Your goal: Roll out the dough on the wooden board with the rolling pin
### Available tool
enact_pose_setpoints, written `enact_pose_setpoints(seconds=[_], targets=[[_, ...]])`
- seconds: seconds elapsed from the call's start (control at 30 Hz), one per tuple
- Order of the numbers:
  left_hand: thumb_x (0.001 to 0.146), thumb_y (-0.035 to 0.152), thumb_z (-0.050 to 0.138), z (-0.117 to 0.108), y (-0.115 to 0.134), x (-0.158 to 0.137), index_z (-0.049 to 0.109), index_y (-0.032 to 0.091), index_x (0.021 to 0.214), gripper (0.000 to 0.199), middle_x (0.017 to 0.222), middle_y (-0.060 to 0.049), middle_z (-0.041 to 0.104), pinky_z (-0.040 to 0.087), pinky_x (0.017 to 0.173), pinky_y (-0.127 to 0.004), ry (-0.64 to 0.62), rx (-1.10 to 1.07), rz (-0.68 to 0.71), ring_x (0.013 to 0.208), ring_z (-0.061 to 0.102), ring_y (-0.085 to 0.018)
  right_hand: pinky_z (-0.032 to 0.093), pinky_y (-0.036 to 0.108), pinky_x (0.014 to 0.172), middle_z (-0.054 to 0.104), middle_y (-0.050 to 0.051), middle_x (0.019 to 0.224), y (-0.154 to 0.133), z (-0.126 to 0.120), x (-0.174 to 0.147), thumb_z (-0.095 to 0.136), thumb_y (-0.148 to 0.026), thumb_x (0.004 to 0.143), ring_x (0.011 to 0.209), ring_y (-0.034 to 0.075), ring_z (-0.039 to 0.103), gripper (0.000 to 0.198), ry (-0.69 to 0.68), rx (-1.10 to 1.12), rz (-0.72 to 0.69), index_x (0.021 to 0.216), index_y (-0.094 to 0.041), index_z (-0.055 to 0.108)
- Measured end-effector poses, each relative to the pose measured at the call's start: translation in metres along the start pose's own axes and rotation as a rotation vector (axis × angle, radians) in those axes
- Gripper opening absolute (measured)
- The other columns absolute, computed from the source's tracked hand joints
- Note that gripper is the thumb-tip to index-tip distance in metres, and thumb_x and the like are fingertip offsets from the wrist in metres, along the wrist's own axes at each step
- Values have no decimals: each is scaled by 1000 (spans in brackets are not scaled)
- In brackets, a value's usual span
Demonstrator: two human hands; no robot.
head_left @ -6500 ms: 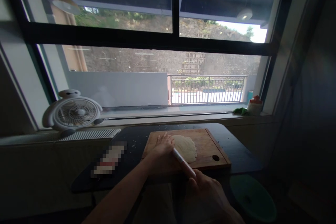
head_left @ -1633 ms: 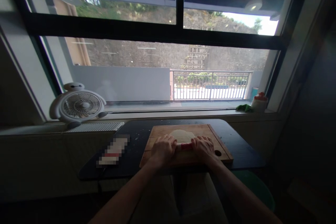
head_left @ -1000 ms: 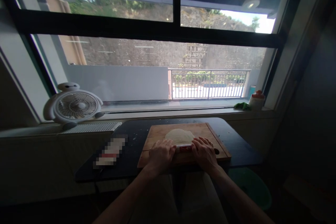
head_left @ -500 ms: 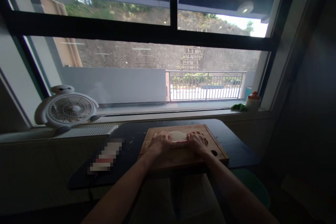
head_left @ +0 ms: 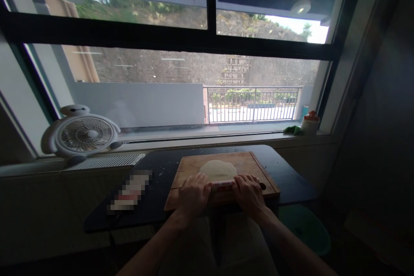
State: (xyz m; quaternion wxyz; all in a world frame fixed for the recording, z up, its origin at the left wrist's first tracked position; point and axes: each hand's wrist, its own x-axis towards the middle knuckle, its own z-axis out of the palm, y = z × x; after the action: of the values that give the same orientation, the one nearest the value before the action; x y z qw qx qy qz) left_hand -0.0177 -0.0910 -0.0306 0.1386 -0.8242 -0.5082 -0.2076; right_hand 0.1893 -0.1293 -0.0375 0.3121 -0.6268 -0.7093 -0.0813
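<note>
A flattened round of pale dough (head_left: 218,169) lies on a wooden cutting board (head_left: 190,163). Along the dough's near edge runs a white rolling pin (head_left: 223,186) with red print across its middle. My left hand (head_left: 196,192) is curled over the pin's left end, and my right hand (head_left: 249,192) grips its right end. Both ends of the pin are hidden beneath my fingers.
The board rests on a dark table (head_left: 291,185) with pale crumbs at its back left. A blurred-out item (head_left: 131,192) lies on the left. Beyond stand a white fan (head_left: 87,133) and a bottle (head_left: 310,123) on the windowsill. A green stool (head_left: 305,228) is at the lower right.
Both hands have drawn the rolling pin toward me, from over the dough to its near edge. More of the dough now shows.
</note>
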Motion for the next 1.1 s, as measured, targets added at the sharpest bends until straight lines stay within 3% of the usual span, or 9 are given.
enact_pose_setpoints(seconds=[0.1,0.2,0.37,0.5,0.63,0.83,0.97,1.1], targets=[[94,39,26,0,1,-17,53,19,125,46,133,-8,50,24,107,-40,46,13,34,127,39,-23,27,31,90,63,3,94,1,-3,-17,28,-33,95,93,17,52,32,18,25,-28,95,-24,59],[94,38,26,4,0,-13,53,18,125,46,132,-8,52,24,108,-39,63,20,39,126,40,-23,26,32,91,61,3,98,2,0,-10,25,-33,96,95,17,50,36,29,2,-26,91,-23,59],[93,39,25,9,-6,30,56,18,118,45,123,-8,59,27,105,-36,-59,26,-53,120,47,-22,27,34,92,60,6,102,6,13,43,25,-35,95,102,20,48,41,-95,-83,86,89,-21,62],[90,37,33,8,-16,72,61,21,109,37,113,-8,64,34,98,-36,-165,25,-153,111,54,-22,35,32,79,62,9,96,16,26,86,30,-36,92,89,20,53,38,-188,-84,147,87,-19,64],[89,38,34,9,-18,87,63,20,100,36,108,-9,66,36,94,-37,-170,29,-197,108,55,-23,37,32,77,61,10,100,21,31,99,31,-37,91,92,20,53,37,-212,-81,159,92,-19,63],[93,43,23,4,-6,39,63,20,94,47,104,-8,66,34,95,-37,-121,29,-113,102,56,-23,29,35,95,60,8,108,11,19,53,27,-40,93,108,21,47,40,-168,-77,101,95,-22,62],[93,44,23,2,-1,-2,59,19,110,47,114,-8,63,32,98,-36,-20,11,-7,107,54,-23,17,37,105,53,6,127,7,11,9,26,-41,94,124,22,35,42,-36,-84,-1,118,-22,54],[93,43,24,6,1,-15,54,17,120,48,124,-10,57,27,104,-38,27,33,-5,117,48,-24,14,40,107,41,7,139,8,11,-9,28,-44,93,132,23,26,47,-1,-107,-35,130,-21,45]])
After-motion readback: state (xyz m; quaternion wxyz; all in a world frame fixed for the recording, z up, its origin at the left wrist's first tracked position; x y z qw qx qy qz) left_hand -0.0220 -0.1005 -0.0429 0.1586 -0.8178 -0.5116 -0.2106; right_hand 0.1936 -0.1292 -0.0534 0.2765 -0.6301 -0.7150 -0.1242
